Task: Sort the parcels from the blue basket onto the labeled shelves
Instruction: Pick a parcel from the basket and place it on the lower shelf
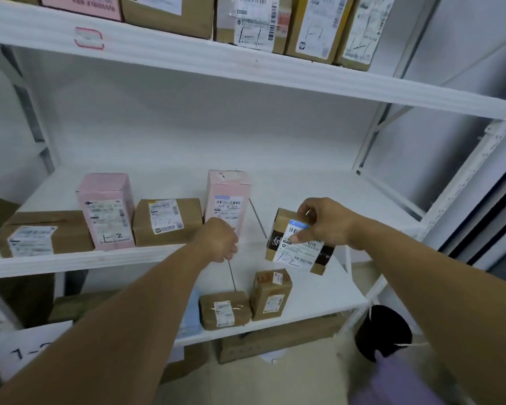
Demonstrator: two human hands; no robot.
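Note:
My right hand (324,222) grips a small brown parcel (300,249) by its top, holding it in the air over the right end of the middle shelf (70,261). Its white label reads "1-2". My left hand (219,241) is curled into a fist at the shelf's front edge, just before a tall pink parcel (228,197), with nothing seen in it. On the same shelf stand a second pink parcel (107,211) marked "1-2" and two brown parcels (167,220), (41,233). The blue basket is not in view.
The top shelf (246,62) carries several labelled boxes. The lower shelf (319,302) holds two small brown parcels (225,309), (270,293). A paper sign marked "1-" (27,349) hangs at lower left. A shelf upright (465,185) stands at right, a black object (383,331) below it.

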